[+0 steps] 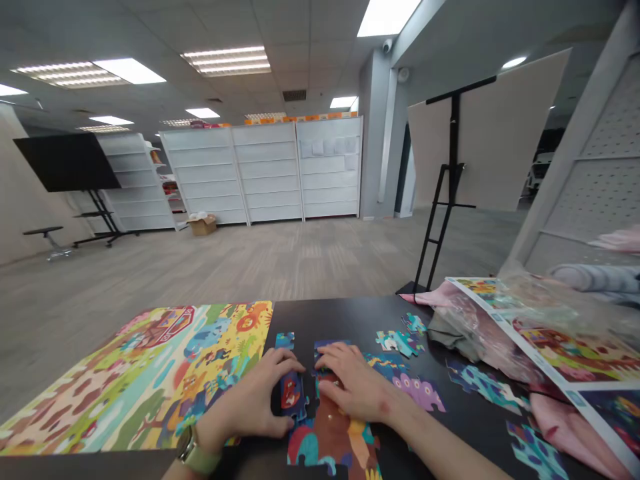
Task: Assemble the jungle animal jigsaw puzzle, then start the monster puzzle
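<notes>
My left hand (257, 397) curves around a dark blue puzzle piece (290, 395) with a red figure on it, fingertips at its upper edge and thumb at its lower end. My right hand (357, 383) lies over a joined puzzle section (327, 433) with a large brown shape, its fingers stretched out and partly covering the picture. A narrow gap separates the left piece from part of this section. Beyond the left fingers lies a small blue piece (285, 341). Purple and blue puzzle pieces (417, 392) show beside the right wrist.
A colourful illustrated sheet (145, 380) covers the black table's left side. Loose teal pieces (400, 342) and spotted pieces (487, 387) lie to the right. Printed picture sheets (555, 353), plastic wrap and pink cloth (565, 427) crowd the right edge. A board stand (443, 213) rises behind.
</notes>
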The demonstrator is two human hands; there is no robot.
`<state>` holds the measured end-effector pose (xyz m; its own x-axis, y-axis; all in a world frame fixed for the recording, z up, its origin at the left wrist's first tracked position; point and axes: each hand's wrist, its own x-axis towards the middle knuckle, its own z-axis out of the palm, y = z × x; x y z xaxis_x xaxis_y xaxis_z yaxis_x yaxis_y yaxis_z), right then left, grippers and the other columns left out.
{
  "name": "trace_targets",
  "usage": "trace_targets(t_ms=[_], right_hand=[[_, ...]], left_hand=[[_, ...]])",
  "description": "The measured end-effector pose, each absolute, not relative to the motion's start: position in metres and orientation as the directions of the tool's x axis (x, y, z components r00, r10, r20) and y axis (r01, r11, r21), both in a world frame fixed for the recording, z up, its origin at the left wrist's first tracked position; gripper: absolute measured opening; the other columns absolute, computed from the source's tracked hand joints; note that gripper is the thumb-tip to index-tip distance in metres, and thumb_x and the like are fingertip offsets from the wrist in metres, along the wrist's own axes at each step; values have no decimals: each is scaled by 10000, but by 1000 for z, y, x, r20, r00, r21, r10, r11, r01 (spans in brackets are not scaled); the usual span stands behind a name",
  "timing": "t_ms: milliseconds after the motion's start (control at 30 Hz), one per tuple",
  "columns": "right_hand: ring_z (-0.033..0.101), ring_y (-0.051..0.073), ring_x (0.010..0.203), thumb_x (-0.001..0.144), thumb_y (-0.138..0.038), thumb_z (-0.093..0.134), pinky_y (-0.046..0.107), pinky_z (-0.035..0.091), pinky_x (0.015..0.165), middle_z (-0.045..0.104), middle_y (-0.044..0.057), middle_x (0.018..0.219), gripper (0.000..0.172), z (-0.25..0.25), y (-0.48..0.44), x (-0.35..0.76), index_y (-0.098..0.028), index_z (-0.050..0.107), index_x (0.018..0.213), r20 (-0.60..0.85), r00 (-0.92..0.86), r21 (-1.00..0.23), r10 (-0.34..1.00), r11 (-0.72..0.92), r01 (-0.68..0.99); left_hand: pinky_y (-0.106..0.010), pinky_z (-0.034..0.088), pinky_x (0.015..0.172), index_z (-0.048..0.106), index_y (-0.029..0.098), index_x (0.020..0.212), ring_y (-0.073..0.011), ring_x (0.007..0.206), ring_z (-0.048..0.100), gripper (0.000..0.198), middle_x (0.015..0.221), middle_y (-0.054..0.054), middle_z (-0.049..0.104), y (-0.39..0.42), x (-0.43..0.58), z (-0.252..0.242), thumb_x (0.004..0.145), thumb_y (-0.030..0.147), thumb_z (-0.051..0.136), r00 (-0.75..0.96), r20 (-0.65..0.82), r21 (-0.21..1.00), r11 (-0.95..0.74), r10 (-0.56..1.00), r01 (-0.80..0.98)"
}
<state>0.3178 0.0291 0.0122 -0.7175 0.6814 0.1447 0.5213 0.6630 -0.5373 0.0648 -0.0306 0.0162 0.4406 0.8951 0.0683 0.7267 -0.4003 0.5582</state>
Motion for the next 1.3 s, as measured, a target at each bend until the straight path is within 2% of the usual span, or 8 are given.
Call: trace_targets(t_ms=[100,167,367,467,567,733,1033,1300], right_hand=[[556,226,1255,999,-199,397,417,384,1074,664,84,1316,324,12,30,319,-212,663,1183,210,-664,-571,718,641,513],[572,218,1205,1010,-196,368,395,405,1046,681,77,1255,327,11,31,318,-203,658,1160,239,-638,-585,732,633,507],[584,218,1143,1020,-222,376,373,424,1016,693,64,1166,298,6,35,315,-208,667,1083,248,-620,-590,744,624,512],[589,218,1137,1004,-210,399,371,428,1013,695,65,1153,278,4,36,316,-211,671,1066,255,-619,-591,743,626,508],[585,228,1162,921,-169,498,379,424,1027,690,69,1182,236,3,36,317,-212,675,1072,247,-623,-589,743,625,512],[544,269,1238,772,-166,628,422,397,1067,646,89,1292,349,3,35,321,-219,689,1111,213,-672,-551,710,655,518],[520,285,1281,766,-211,660,450,372,1097,616,94,1350,389,4,36,324,-234,696,1153,169,-702,-549,692,657,517],[515,294,1307,783,-229,682,470,362,1125,610,95,1376,385,8,36,325,-251,702,1167,129,-700,-576,702,627,524]], left_hand=[[-423,354,1162,599,279,1264,-319,1293,472,719,1381,-69,506,-28,71,15,584,169,801,455,91,560,-423,886,712],[-431,332,1178,618,279,1239,-321,1323,453,662,1410,-71,501,-27,74,14,610,158,789,464,89,574,-426,881,699],[-437,299,1196,700,261,980,-318,1362,436,344,1460,-46,486,-27,73,12,679,113,777,485,59,624,-412,872,664],[-443,292,1201,720,278,1008,-313,1374,430,322,1464,-44,489,-26,72,11,725,143,793,503,60,642,-419,862,642],[-449,288,1203,733,290,1039,-315,1386,420,310,1462,-46,494,-26,72,12,758,172,792,508,53,652,-415,860,635],[-436,298,1194,724,280,1028,-317,1372,434,350,1438,-47,504,-27,74,13,718,136,796,500,47,660,-403,865,635],[-389,339,1163,685,274,1030,-290,1328,484,409,1401,-45,517,-28,74,8,675,128,829,490,72,717,-387,869,580],[-430,359,1156,701,271,1040,-320,1332,501,384,1431,-68,527,-25,72,7,701,312,878,459,63,724,-357,886,590]])
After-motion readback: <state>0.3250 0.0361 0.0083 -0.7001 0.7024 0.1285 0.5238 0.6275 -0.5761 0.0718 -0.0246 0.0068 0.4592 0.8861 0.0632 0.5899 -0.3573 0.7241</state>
